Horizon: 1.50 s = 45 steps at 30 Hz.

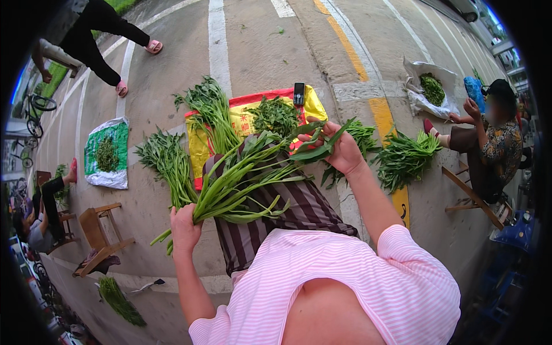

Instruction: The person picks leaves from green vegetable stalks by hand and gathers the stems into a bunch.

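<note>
My left hand (186, 227) is closed around the stems of a bunch of leafy greens (241, 185), which look like water spinach. The bunch slants across my striped trousers, its cut stem ends poking out below my fist. At the leafy end, my right hand (343, 148) pinches a few long leaves (317, 151) between thumb and fingers. Beyond my knees lies a yellow and red plastic sack (241, 108) with printing on it. On it rest a heap of loose leaves (276, 116), a bundle of greens (211, 116) and a black keypad phone (299, 94).
More bundles of greens lie on the pavement at left (166, 164) and right (403, 159). A seated person (496, 138) is at right by a white sack (450, 86). At left are a green-white sack (123, 164), a wooden chair (97, 228), another seated person (41, 226) and a walking person (97, 34).
</note>
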Tool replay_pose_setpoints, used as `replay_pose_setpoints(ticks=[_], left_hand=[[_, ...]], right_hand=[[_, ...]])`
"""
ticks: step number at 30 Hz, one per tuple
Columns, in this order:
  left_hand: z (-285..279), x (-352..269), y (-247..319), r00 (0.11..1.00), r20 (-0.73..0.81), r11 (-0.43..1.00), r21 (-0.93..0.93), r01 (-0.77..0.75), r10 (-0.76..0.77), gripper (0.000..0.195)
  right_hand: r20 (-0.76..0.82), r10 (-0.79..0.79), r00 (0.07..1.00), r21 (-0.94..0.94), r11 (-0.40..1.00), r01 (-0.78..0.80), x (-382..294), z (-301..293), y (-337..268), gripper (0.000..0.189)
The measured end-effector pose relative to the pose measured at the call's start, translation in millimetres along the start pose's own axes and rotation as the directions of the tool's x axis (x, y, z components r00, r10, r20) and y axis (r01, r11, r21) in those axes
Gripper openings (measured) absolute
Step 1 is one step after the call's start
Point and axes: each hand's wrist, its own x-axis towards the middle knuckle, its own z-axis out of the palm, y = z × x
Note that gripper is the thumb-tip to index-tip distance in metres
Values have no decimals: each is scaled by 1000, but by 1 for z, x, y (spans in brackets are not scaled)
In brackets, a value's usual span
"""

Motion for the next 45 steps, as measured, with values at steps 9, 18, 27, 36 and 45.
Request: replay_pose_setpoints(ticks=[9,18,27,36,45], left_hand=[[0,7,-5,999,31,1000,17,27,-27,28],[2,7,-1,997,31,973,-215,82,-77,26],[7,6,-8,995,46,971,-220,96,-87,26],[5,3,-3,996,20,972,-219,87,-84,26],[6,1,-4,996,17,972,-216,93,-92,27]], right_hand=[[91,-86,992,-121,988,96,4,-15,-15,46],[-168,-374,912,-407,869,281,4,-16,-33,34],[-4,-335,942,-841,511,178,11,11,2,20],[214,-356,910,-975,-18,223,19,33,29,12],[67,-175,982,-752,638,165,16,65,1,20]])
